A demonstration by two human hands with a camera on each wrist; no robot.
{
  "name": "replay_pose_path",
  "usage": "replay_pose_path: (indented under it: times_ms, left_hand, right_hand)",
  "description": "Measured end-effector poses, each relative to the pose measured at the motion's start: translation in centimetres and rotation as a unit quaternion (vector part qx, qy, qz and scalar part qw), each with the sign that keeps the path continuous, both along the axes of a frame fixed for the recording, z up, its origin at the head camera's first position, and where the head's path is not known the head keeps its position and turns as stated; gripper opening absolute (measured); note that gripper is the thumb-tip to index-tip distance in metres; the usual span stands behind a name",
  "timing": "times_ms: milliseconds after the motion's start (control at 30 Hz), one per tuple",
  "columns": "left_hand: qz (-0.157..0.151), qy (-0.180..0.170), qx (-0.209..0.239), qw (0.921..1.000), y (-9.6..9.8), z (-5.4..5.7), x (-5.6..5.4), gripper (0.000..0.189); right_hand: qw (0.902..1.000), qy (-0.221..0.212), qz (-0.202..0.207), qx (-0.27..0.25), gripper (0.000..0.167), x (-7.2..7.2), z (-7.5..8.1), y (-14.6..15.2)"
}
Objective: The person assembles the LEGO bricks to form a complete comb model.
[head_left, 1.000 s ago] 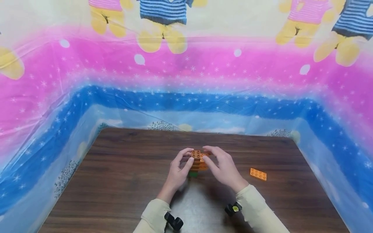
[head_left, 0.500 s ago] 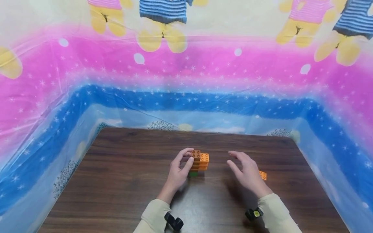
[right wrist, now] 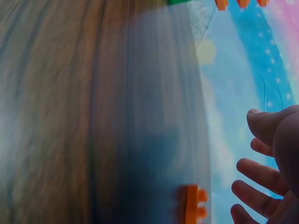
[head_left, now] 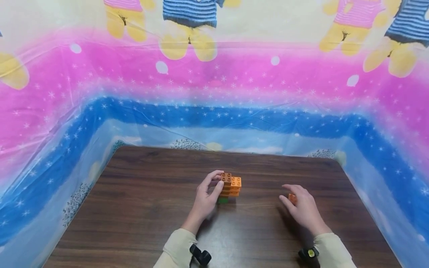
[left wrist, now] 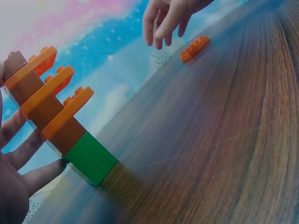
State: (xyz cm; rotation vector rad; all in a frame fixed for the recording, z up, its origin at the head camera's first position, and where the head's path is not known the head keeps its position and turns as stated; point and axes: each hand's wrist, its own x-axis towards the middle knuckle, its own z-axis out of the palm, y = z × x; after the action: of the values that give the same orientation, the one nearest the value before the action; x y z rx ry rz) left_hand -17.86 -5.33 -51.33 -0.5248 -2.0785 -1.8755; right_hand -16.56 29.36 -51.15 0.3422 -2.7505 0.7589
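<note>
A tower of toy building bricks (head_left: pixel 231 186) stands upright on the wooden table. In the left wrist view its green base brick (left wrist: pixel 91 157) sits lowest, with brown bricks and longer flat orange ones alternating above and jutting to one side. My left hand (head_left: pixel 205 191) holds the tower from its left side, thumb near the top brown brick and fingers along the flank. Over a loose flat orange brick (head_left: pixel 292 199) hovers my right hand (head_left: pixel 303 208), fingers spread and relaxed. That loose orange brick (right wrist: pixel 191 205) lies studs up, below and apart from the fingers in the right wrist view.
The brown wooden table (head_left: pixel 151 193) stretches around both hands. A patterned cloth (head_left: pixel 214 119) in pink, blue and cream hangs behind its far edge and along the sides. Dark camera mounts (head_left: pixel 200 255) sit at both wrists.
My right hand has left the tower and moved right, over the loose orange brick, partly covering it in the head view. My left hand has stayed on the tower.
</note>
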Motion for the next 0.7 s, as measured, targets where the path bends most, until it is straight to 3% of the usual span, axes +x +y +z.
replay_pose_path:
  times_ms: [367,700]
  left_hand:
    - [-0.005,0.006,0.003,1.0000,0.0,0.0,-0.1,0.034]
    - [-0.006,0.008,0.005,0.9999,0.0,0.0,0.0,0.035]
  right_hand:
    - [0.9987,-0.030,-0.026,0.033,0.046,0.4,-0.2,2.5]
    - [0.9916,-0.099,-0.050,0.066,0.055,0.7,-0.8,4.0]
